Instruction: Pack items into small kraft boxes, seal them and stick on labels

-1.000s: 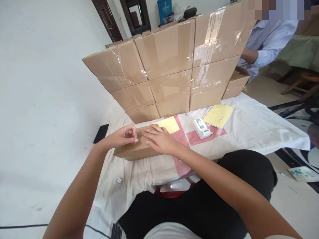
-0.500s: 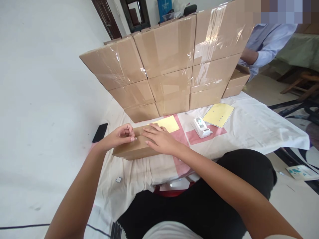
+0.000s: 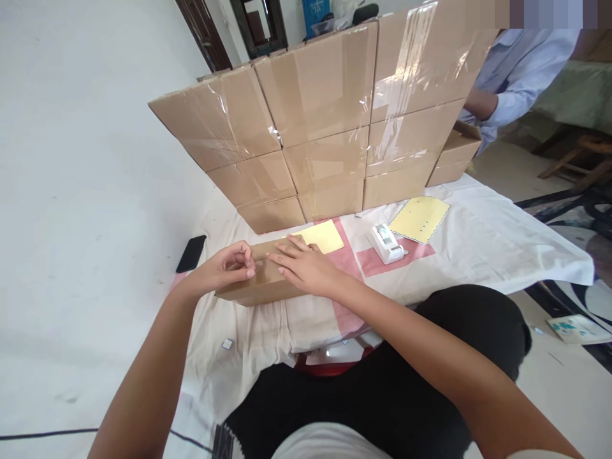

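A small brown cardboard box (image 3: 268, 292) lies on the cloth-covered table in front of me. My left hand (image 3: 234, 264) is at the box's left end, thumb and fingertips pinched together just over its top. Whatever the pinch holds is too small to make out; a faint shiny patch shows on the cardboard beside it. Fingers stretched out, my right hand (image 3: 303, 264) rests flat across the right part of the box top. Behind that hand lies a yellow paper sheet (image 3: 327, 237), partly covered. A white tape dispenser (image 3: 387, 244) stands to the right.
Stacked, taped cardboard boxes (image 3: 325, 115) form a wall along the table's back. A black phone (image 3: 191, 254) lies at the left edge, and a yellow scalloped card (image 3: 421, 218) lies to the right. Behind the stack, a co-worker's sleeve (image 3: 526, 83) is near an open box (image 3: 454, 159).
My left hand has shifted slightly left, its fingers still pinched. My right hand stays on the box, its fingertips a little farther left. The view has moved slightly.
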Motion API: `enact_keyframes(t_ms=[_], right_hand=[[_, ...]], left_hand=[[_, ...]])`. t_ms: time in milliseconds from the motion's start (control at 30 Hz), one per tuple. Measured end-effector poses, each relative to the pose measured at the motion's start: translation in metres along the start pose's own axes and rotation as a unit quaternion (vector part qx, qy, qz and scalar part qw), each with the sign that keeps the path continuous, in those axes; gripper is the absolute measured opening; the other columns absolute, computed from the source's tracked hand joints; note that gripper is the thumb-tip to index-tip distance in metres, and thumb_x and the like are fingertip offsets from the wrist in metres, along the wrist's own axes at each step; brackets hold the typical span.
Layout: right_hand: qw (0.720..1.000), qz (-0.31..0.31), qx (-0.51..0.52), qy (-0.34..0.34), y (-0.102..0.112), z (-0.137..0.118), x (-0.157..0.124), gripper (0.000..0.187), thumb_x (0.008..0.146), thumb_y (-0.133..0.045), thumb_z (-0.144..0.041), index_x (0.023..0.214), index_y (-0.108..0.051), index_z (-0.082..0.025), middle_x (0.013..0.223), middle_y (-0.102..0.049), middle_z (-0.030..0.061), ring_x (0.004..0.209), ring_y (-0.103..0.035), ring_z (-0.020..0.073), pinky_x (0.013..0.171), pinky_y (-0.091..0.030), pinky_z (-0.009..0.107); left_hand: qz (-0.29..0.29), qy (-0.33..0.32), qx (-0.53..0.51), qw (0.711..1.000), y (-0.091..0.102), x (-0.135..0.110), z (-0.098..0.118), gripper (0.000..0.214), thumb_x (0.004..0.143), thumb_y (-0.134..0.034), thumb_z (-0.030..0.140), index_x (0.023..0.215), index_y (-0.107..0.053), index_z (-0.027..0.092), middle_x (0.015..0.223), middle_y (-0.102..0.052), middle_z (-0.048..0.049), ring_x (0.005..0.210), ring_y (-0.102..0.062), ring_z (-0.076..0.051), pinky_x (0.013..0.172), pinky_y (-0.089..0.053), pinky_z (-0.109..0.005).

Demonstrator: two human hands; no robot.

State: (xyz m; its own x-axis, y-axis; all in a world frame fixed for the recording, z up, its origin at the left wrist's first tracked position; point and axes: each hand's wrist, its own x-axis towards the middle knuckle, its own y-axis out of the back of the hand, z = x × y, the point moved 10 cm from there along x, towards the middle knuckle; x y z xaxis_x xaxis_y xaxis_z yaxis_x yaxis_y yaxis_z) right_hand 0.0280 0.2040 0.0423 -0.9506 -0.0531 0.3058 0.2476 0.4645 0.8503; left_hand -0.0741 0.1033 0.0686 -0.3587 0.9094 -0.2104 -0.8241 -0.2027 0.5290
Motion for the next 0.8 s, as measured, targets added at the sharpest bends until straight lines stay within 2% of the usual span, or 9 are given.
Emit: enact_keyframes(t_ms=[167, 333, 500, 633, 800], right_hand=[[1.000, 0.004, -0.006, 0.004, -0.001, 0.000, 0.001, 0.046, 0.109, -0.035, -0.036, 0.150, -0.054, -0.026, 0.161, -0.047, 0.0083, 0.155, -0.025, 0.0340, 0.105, -0.047, 0.060], [1.000, 0.007, -0.003, 0.010, -0.002, 0.001, 0.000, 0.047, 0.109, -0.035, -0.037, 0.152, -0.052, -0.027, 0.162, -0.046, 0.0091, 0.155, -0.025, 0.0337, 0.105, -0.046, 0.058], [1.000, -0.006, -0.023, 0.013, -0.002, -0.003, 0.000, 0.049, 0.110, -0.033, -0.034, 0.158, -0.043, -0.029, 0.163, -0.044, 0.0103, 0.154, -0.026, 0.0373, 0.106, -0.041, 0.064], [1.000, -0.006, -0.010, 0.007, 0.002, -0.004, 0.000, 0.049, 0.110, -0.034, -0.034, 0.157, -0.044, -0.028, 0.162, -0.045, 0.0105, 0.153, -0.026, 0.0361, 0.108, -0.039, 0.063], [1.000, -0.005, 0.000, 0.002, 0.003, -0.003, 0.000, 0.049, 0.110, -0.034, -0.035, 0.156, -0.045, -0.027, 0.162, -0.045, 0.0095, 0.153, -0.027, 0.0353, 0.109, -0.039, 0.060]], left_hand=[[-0.017, 0.001, 0.024, 1.000, -0.006, -0.011, 0.009, 0.031, 0.087, -0.073, 0.045, 0.087, -0.051, 0.023, 0.083, -0.061, 0.0007, 0.076, -0.055, -0.014, 0.066, -0.042, -0.027], [0.054, -0.017, 0.005, 0.998, 0.013, -0.007, 0.014, 0.033, 0.087, -0.074, 0.045, 0.089, -0.050, 0.023, 0.085, -0.062, 0.0006, 0.080, -0.057, -0.015, 0.072, -0.045, -0.029], [0.132, -0.052, -0.049, 0.989, 0.033, 0.003, 0.006, 0.036, 0.085, -0.076, 0.044, 0.094, -0.047, 0.024, 0.095, -0.064, -0.0021, 0.095, -0.063, -0.019, 0.088, -0.051, -0.037], [0.142, -0.068, -0.017, 0.987, 0.025, 0.007, 0.001, 0.043, 0.082, -0.078, 0.040, 0.102, -0.042, 0.026, 0.110, -0.058, -0.0021, 0.107, -0.067, -0.023, 0.098, -0.052, -0.045], [0.166, -0.114, 0.075, 0.977, 0.017, 0.008, 0.002, 0.038, 0.087, -0.072, 0.034, 0.109, -0.042, 0.027, 0.122, -0.051, -0.0025, 0.092, -0.068, -0.015, 0.095, -0.053, -0.042]])
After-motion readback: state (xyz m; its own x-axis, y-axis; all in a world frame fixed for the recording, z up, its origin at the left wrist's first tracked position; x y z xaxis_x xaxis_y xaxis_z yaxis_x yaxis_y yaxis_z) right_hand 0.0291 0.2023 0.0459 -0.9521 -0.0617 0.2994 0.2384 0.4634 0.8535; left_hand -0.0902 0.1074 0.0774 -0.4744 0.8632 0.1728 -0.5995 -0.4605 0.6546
